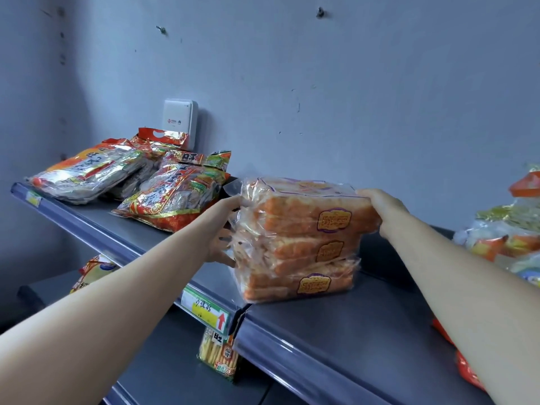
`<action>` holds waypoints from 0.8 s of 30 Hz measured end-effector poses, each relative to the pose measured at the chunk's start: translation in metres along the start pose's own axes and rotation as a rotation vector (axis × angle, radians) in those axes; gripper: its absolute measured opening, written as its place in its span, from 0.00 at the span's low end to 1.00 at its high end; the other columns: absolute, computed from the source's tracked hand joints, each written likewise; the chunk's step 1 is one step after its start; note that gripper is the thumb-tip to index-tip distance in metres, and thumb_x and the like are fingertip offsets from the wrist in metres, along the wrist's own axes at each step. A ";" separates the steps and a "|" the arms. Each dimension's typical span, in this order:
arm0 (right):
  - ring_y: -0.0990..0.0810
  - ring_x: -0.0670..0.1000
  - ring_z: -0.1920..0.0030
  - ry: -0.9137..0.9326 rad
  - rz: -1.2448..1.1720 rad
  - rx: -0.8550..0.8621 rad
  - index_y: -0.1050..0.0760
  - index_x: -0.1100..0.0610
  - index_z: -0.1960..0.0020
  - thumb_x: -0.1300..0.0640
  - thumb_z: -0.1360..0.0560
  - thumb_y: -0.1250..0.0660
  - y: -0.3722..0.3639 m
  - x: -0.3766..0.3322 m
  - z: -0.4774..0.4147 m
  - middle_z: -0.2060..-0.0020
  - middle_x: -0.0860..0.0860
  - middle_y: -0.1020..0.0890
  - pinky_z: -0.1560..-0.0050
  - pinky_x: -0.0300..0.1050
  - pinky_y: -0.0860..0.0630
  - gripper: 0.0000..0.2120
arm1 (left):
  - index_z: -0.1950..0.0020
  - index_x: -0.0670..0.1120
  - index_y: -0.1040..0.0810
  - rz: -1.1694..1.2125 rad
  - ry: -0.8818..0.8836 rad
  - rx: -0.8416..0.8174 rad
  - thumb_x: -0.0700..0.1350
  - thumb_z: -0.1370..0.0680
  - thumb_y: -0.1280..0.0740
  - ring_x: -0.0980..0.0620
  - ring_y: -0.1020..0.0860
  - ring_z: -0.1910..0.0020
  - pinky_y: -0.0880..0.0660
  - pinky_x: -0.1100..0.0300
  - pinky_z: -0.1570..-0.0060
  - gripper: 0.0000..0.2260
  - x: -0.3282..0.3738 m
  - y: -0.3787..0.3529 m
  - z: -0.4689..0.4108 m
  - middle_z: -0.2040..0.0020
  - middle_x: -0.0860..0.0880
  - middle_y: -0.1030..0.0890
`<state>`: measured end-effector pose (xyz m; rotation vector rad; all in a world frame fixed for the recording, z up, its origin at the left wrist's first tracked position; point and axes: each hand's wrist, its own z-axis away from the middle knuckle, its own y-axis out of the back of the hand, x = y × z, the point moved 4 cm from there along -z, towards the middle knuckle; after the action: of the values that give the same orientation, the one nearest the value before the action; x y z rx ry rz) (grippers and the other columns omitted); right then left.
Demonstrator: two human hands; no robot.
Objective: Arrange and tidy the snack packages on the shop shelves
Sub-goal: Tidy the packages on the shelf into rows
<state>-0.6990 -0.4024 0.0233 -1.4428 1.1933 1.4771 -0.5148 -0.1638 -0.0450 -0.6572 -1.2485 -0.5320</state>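
In the head view, I hold a stack of bread packages [301, 241] between my two hands, and it stands on the top shelf [336, 325] close to its front edge, just above the price label [209, 309]. My left hand [223, 233] presses on the left side of the stack, its fingers [225, 258] spread against the clear wrapping, and my right hand [382, 210] is closed over the upper right corner. I hold it from both sides because the soft bags lie one upon another and, I think, would slide apart if only one hand pushed them. To the left, well apart from the stack, red snack bags [172, 197] lie flat and overlapping in front of a small white box [181, 121] on the wall. At the right edge more packets [508, 232] are piled. The stack probably needs to go further back, so that it does not hang near the edge.
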 end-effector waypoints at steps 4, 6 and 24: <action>0.29 0.69 0.37 -0.301 -0.022 -0.267 0.27 0.55 0.39 0.34 0.33 0.36 -0.005 0.020 -0.006 0.42 0.63 0.23 0.34 0.73 0.45 0.31 | 0.25 0.55 0.38 -0.019 0.015 -0.039 0.72 0.57 0.25 0.32 0.31 0.33 0.26 0.33 0.55 0.62 0.007 -0.013 0.000 0.28 0.37 0.33; 0.27 0.69 0.39 -0.319 -0.070 -0.349 0.25 0.55 0.40 0.33 0.32 0.38 -0.002 0.025 -0.009 0.43 0.63 0.22 0.36 0.75 0.42 0.30 | 0.24 0.58 0.40 -0.025 -0.007 -0.049 0.73 0.63 0.26 0.31 0.33 0.32 0.28 0.31 0.54 0.68 0.009 -0.017 0.001 0.26 0.38 0.35; 0.21 0.59 0.48 -0.101 -0.209 -0.654 0.20 0.58 0.41 0.56 0.50 0.27 0.042 0.041 0.018 0.43 0.57 0.19 0.46 0.55 0.31 0.36 | 0.48 0.46 0.27 0.190 -0.443 -0.297 0.35 0.37 0.36 0.51 0.21 0.70 0.23 0.57 0.72 0.19 0.019 -0.031 -0.023 0.62 0.46 0.22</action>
<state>-0.7477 -0.4017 -0.0132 -1.8153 0.4821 1.8532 -0.5156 -0.2021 -0.0262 -1.1789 -1.5120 -0.4291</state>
